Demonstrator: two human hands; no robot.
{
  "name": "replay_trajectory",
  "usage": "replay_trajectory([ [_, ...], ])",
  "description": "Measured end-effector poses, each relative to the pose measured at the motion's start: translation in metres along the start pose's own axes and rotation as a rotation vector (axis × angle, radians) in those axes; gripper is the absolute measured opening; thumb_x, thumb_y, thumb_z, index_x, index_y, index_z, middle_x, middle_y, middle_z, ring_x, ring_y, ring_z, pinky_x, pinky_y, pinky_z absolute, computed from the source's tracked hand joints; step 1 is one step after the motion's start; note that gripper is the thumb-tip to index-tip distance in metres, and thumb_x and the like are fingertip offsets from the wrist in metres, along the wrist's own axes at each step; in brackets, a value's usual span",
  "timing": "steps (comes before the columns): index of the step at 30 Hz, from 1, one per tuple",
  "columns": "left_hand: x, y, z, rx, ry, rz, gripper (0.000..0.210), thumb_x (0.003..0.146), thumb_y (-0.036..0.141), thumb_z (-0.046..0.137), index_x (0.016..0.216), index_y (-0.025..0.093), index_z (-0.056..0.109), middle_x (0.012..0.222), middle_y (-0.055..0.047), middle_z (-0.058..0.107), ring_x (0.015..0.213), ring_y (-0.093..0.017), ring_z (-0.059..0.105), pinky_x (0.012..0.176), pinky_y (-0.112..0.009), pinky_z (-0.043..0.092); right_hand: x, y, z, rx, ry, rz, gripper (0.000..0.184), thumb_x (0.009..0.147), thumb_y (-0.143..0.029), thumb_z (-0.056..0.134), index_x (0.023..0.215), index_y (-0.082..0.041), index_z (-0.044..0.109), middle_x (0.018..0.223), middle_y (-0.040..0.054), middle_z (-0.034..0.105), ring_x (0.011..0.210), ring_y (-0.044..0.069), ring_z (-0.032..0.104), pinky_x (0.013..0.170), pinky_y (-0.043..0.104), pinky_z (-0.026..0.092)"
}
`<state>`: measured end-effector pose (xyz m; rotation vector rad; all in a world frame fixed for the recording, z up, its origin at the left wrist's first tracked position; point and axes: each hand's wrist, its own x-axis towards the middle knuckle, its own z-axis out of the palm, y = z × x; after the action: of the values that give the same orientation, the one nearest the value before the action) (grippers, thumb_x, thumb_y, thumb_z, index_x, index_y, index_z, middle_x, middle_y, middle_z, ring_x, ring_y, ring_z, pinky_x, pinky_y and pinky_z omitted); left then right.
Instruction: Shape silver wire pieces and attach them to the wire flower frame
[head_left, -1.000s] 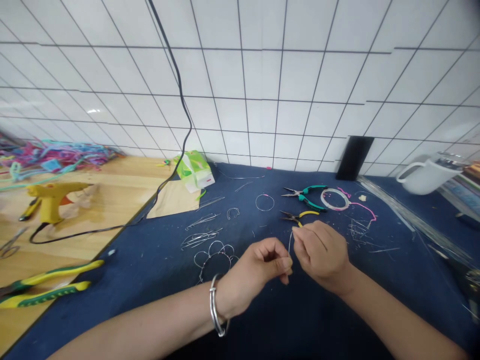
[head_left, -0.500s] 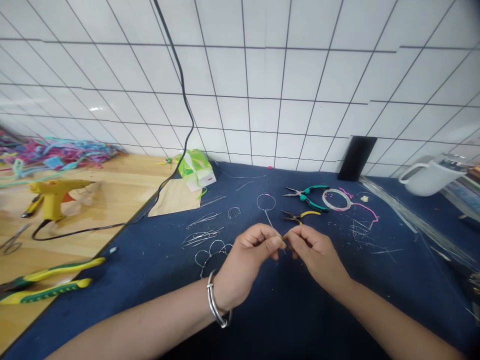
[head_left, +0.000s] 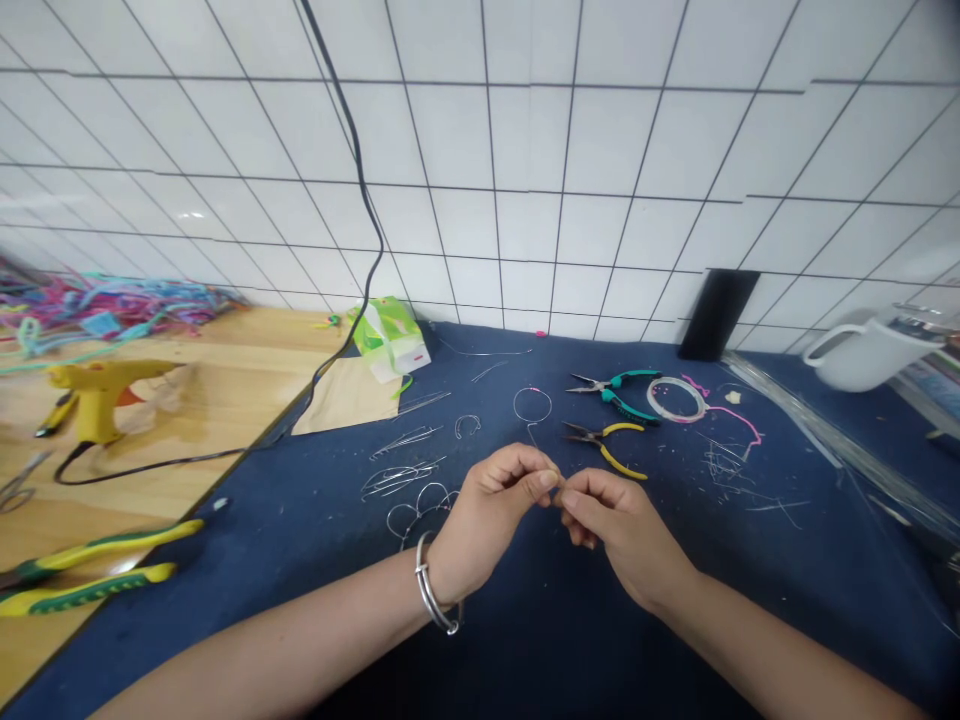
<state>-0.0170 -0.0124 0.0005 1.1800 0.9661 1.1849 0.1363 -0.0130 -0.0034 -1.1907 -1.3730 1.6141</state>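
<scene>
My left hand (head_left: 510, 500), with silver bangles at the wrist, pinches a thin wire, mostly hidden between thumb and forefinger. Fingertip to fingertip with it, my right hand (head_left: 615, 520) is closed in a pinch on the same wire. Just beyond my fingers lies a round wire loop (head_left: 532, 390) with a short stem pointing toward my left hand; I cannot tell whether the stem joins the held wire. Yellow-handled pliers (head_left: 626, 428) lie past my right hand. A scalloped wire piece (head_left: 431, 497) is partly covered by my left hand.
Teal-handled pliers (head_left: 634, 377) and a white ring spool (head_left: 676, 399) lie at the back right, near loose wire clippings (head_left: 724, 460). Bent wires (head_left: 401, 478) lie left of my hands. A yellow glue gun (head_left: 105, 395) and large pliers (head_left: 97, 565) occupy the wooden surface.
My right hand has shifted slightly down and left, uncovering the yellow pliers' lower handle. The wire end that stuck out below my left fingertips no longer shows. Both hands remain pinched together.
</scene>
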Motion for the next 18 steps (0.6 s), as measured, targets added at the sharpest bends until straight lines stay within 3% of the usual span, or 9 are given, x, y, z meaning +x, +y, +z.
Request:
replay_trajectory([
  [6,-0.001,0.001,-0.001,0.206,-0.008,0.106,0.010,0.082,0.014,0.054,0.074,0.014,0.059,0.069,0.000,0.056,0.061,-0.009,0.050,0.059,-0.021,0.042,-0.001,0.002,-0.001,-0.025,0.005,-0.031,0.014,0.081,-0.021,0.050,0.068,-0.017,0.055,0.059,-0.0037,0.050,0.053,0.008,0.044,0.050,0.022,0.032],
  [10,-0.004,0.002,-0.003,0.369,-0.044,0.274,0.013,0.084,0.015,0.050,0.074,0.016,0.058,0.071,-0.002,0.059,0.065,-0.011,0.054,0.061,-0.023,0.044,-0.002,0.003,-0.001,-0.032,0.002,-0.074,0.015,0.082,-0.020,0.050,0.067,-0.017,0.053,0.059,-0.0042,0.048,0.055,0.008,0.043,0.052,0.022,0.033],
  [14,-0.009,0.005,-0.007,0.687,-0.112,0.634,0.016,0.083,0.007,0.047,0.088,0.017,0.059,0.079,-0.005,0.065,0.071,-0.014,0.058,0.065,-0.028,0.044,-0.006,0.004,0.001,-0.057,0.002,-0.107,0.018,0.083,-0.023,0.050,0.066,-0.017,0.052,0.057,-0.0044,0.046,0.055,0.009,0.041,0.053,0.022,0.031],
  [18,-0.013,0.006,-0.010,1.015,-0.212,0.986,0.022,0.079,0.007,0.051,0.097,0.018,0.057,0.083,-0.007,0.068,0.067,-0.017,0.059,0.059,-0.031,0.042,-0.010,0.004,0.004,0.014,0.004,-0.070,0.017,0.081,-0.026,0.054,0.067,-0.017,0.054,0.057,-0.0046,0.044,0.055,0.009,0.037,0.052,0.022,0.030],
])
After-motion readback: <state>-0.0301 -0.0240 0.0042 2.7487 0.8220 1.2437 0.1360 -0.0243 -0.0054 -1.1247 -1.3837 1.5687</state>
